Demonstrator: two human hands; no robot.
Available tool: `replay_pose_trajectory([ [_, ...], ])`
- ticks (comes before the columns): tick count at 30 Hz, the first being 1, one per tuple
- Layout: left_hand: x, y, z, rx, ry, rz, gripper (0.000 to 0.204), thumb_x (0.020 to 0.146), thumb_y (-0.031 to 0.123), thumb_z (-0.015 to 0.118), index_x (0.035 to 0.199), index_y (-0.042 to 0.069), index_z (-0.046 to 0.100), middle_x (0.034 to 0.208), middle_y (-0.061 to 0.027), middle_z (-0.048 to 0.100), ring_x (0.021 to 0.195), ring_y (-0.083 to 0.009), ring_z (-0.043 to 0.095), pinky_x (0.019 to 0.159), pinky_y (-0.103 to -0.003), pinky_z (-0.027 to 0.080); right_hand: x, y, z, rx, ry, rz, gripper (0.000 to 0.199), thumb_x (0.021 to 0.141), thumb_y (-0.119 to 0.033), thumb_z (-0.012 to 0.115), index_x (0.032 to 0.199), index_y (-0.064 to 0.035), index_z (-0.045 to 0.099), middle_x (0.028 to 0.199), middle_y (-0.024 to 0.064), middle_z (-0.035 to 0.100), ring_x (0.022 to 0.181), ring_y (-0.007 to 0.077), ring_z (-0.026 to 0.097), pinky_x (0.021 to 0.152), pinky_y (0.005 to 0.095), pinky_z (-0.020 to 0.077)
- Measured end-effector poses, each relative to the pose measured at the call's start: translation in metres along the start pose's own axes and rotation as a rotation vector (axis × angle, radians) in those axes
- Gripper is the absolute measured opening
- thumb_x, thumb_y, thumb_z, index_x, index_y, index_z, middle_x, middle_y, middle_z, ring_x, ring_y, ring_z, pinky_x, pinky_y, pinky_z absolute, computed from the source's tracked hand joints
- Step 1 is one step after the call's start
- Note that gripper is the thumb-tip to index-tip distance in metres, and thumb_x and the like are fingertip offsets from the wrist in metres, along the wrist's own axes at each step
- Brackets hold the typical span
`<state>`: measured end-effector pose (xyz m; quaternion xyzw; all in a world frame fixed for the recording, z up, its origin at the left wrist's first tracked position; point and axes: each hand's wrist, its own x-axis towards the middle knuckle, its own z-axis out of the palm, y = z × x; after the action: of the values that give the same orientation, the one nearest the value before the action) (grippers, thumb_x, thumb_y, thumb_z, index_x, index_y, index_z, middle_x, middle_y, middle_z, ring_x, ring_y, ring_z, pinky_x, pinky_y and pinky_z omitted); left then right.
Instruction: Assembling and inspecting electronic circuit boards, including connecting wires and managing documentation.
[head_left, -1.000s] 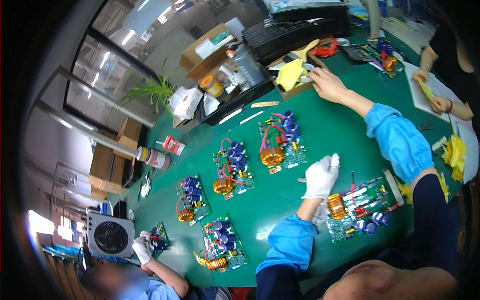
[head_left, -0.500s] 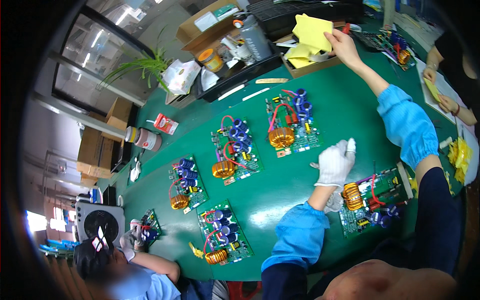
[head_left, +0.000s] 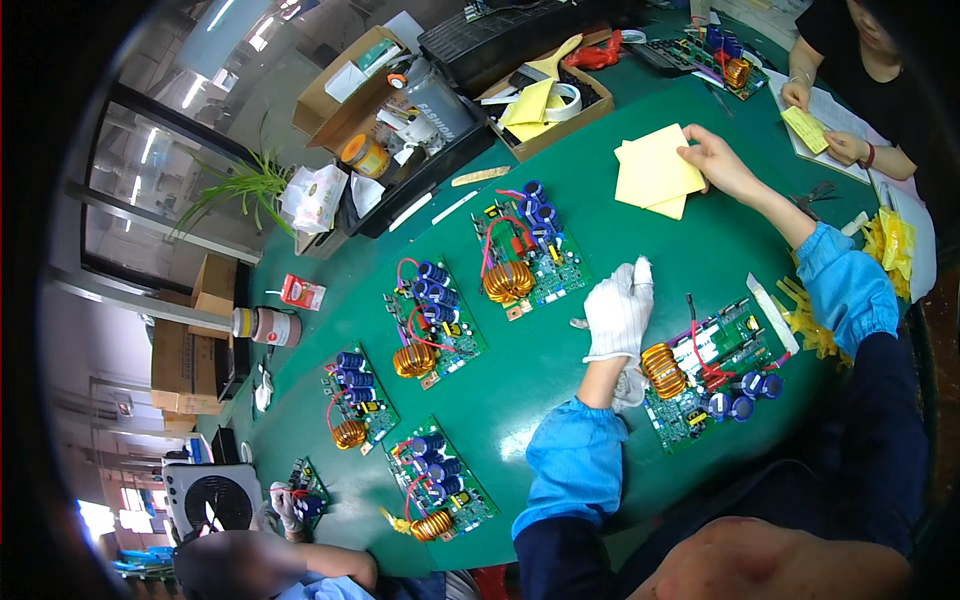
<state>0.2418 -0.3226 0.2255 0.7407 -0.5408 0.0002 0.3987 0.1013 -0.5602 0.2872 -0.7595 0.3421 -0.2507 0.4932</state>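
Above the table, my bare right hand (head_left: 722,162) pinches yellow paper sheets (head_left: 658,170), two or more overlapping squares, by their right edge. Resting on the green tabletop, my left hand (head_left: 617,312) wears a white glove; its fingers look spread and nothing shows in them. A crumpled grey-white cloth item (head_left: 629,388), perhaps a glove, lies by the left wrist. Right of that wrist sits a circuit board (head_left: 705,375) with a copper coil, blue capacitors and a red wire. Another circuit board (head_left: 530,250) lies beyond my left hand.
More circuit boards (head_left: 432,320) stand to the left. A cardboard box (head_left: 560,125) at the back holds tape, a brush and yellow paper. Yellow scraps (head_left: 888,252) lie at right. One co-worker (head_left: 850,100) holds yellow paper; another's gloved hand (head_left: 285,508) touches a board at lower left.
My right hand has brought the yellow sheets from above the box down and nearer, over the table. My left hand stays by the same board; the whole view has shifted.
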Motion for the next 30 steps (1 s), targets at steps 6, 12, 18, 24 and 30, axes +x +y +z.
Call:
replay_pose_trajectory([
  [6, 0.000, 0.001, -0.001, 0.010, -0.009, -0.016, 0.037, 0.098, 0.034, 0.053, 0.071, 0.009, 0.057, 0.061, -0.0182, 0.060, 0.055, -0.0370, 0.061, 0.052, -0.048, 0.048, 0.026, -0.011, 0.012, -0.157, 0.470, -0.457, 0.017, 0.100, -0.019, 0.054, 0.112, -0.0074, 0.054, 0.077, 0.0034, 0.064, 0.068, 0.0132, 0.062, 0.056, 0.0325, 0.0478],
  [12, 0.002, 0.001, -0.002, -0.031, -0.006, 0.010, 0.037, 0.098, 0.033, 0.054, 0.070, 0.009, 0.056, 0.061, -0.0192, 0.059, 0.056, -0.0375, 0.061, 0.052, -0.048, 0.048, 0.019, 0.004, 0.040, -1.118, -0.127, -0.720, 0.023, 0.091, -0.029, 0.063, 0.102, -0.0092, 0.063, 0.098, 0.0065, 0.068, 0.085, 0.0270, 0.065, 0.069, 0.0412, 0.0538],
  [18, 0.000, -0.004, -0.005, 0.048, -0.029, -0.019, 0.037, 0.098, 0.034, 0.054, 0.070, 0.009, 0.057, 0.061, -0.0194, 0.060, 0.054, -0.0384, 0.060, 0.051, -0.048, 0.048, 0.024, 0.011, 0.056, -0.894, 0.006, -0.579, 0.038, 0.090, -0.038, 0.063, 0.112, -0.0063, 0.064, 0.111, 0.0117, 0.067, 0.105, 0.0298, 0.061, 0.080, 0.0424, 0.0538],
  [24, 0.000, -0.005, -0.001, 0.028, -0.038, -0.014, 0.037, 0.098, 0.035, 0.054, 0.071, 0.009, 0.057, 0.061, -0.0190, 0.061, 0.055, -0.0385, 0.060, 0.052, -0.048, 0.048, 0.059, 0.026, 0.058, -0.960, -0.025, -0.548, 0.038, 0.089, -0.034, 0.062, 0.107, -0.0003, 0.063, 0.107, 0.0216, 0.067, 0.099, 0.0363, 0.065, 0.084, 0.0477, 0.0525],
  [30, 0.005, -0.001, -0.009, 0.052, -0.100, -0.068, 0.043, 0.098, 0.038, 0.052, 0.071, 0.006, 0.061, 0.068, -0.0183, 0.065, 0.062, -0.0379, 0.063, 0.058, -0.047, 0.048, 0.055, -0.005, 0.036, -0.649, 0.331, -0.462, 0.021, 0.094, -0.019, 0.052, 0.086, -0.0029, 0.063, 0.070, 0.0189, 0.064, 0.065, 0.0387, 0.064, 0.058, 0.0482, 0.0512],
])
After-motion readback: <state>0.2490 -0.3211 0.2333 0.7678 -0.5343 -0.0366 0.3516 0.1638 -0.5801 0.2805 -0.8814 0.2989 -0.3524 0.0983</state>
